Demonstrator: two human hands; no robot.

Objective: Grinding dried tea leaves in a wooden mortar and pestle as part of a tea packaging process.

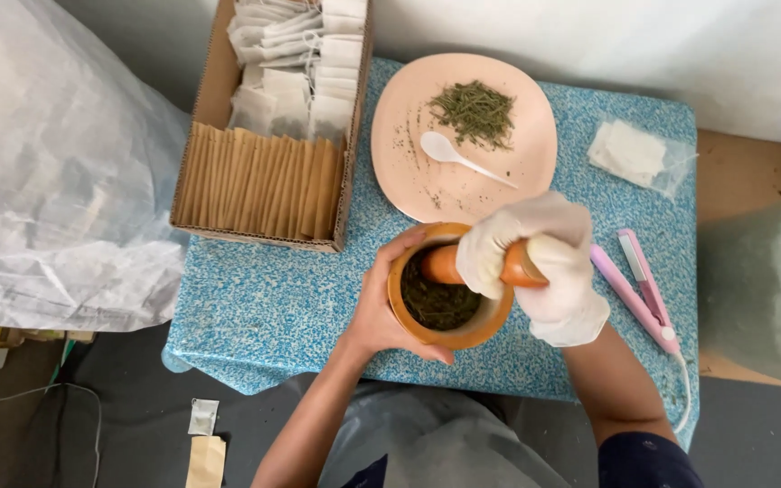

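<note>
**Near the front edge: pestle in a wooden mortar**

Near the front edge of the small blue-speckled table [255, 307], a round orange-brown wooden mortar [449, 336] stands upright, with dark green crushed leaves [436, 303] inside it. The bare left hand [381, 312] wraps around the mortar's left side, fingers curled against its wall and thumb up at the rim. The right hand [540, 271], in a white glove, is closed in a fist around the orange wooden pestle [445, 265], whose rounded end dips into the bowl.

Toward the back edge, just behind the mortar, lies a round pale pink plate [409, 172] bearing a heap of dried green leaves [475, 113] and a white plastic spoon [449, 154]. At the back left corner sits an open cardboard box [205, 81] holding brown paper sachets [259, 185] in a row and white filter bags [296, 63] behind them. By the right edge rests a pink handheld heat sealer [639, 285], and a clear packet of white bags [635, 154] lies near the back right corner.
</note>
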